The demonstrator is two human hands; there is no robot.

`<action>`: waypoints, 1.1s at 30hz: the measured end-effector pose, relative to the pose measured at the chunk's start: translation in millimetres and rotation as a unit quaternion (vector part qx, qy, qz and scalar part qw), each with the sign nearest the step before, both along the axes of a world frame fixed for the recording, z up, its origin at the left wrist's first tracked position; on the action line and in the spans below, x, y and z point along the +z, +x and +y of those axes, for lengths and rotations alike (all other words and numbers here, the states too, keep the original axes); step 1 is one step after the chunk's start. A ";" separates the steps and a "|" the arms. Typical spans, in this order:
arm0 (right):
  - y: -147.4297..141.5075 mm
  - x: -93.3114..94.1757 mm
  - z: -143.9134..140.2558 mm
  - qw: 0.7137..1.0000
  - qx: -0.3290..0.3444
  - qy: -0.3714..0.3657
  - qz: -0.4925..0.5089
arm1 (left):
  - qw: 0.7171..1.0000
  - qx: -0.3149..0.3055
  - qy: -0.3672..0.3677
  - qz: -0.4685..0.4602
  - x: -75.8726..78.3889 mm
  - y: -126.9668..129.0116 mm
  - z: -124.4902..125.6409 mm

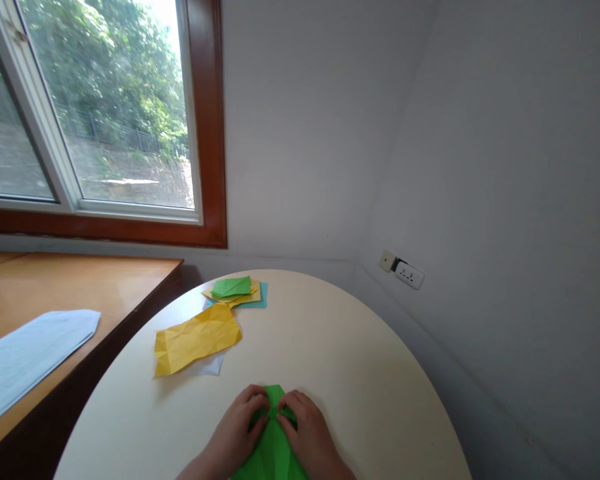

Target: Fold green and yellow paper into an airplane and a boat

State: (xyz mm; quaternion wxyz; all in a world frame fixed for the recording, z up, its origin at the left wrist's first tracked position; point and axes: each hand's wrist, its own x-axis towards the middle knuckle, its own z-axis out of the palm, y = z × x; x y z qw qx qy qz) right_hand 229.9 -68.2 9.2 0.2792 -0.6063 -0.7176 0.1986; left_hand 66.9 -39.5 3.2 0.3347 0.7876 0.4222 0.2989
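A green sheet of folded paper [275, 451] lies on the round table at the bottom middle of the head view, with creases along it. My left hand [241, 425] grips its left side, thumb and fingers pinched on the paper. From the right, my right hand [309, 427] pinches the opposite side near the same height. The fingertips of both hands come close together over the paper's middle. Its near end runs out of the frame.
The round cream table [340, 333] carries a creased yellow paper [197, 339] over a white sheet. Behind it sits a stack with a green folded paper [231, 287] on top. At left, a wooden desk [125, 280] holds a white cloth-like item [40, 347]. A wall socket [409, 274] is at right.
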 end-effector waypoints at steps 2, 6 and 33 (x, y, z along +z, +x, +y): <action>-0.2 0.2 -0.1 1.000 0.005 0.008 -0.011 | 1.000 -0.003 -0.003 0.003 0.3 0.0 -0.3; -0.1 -2.2 -0.4 0.999 0.016 0.024 -0.015 | 1.000 -0.007 -0.011 0.014 -1.6 -0.6 -0.3; 7.0 -11.5 3.8 0.994 0.068 0.076 -0.033 | 0.998 -0.029 0.040 0.044 -13.4 -8.9 6.3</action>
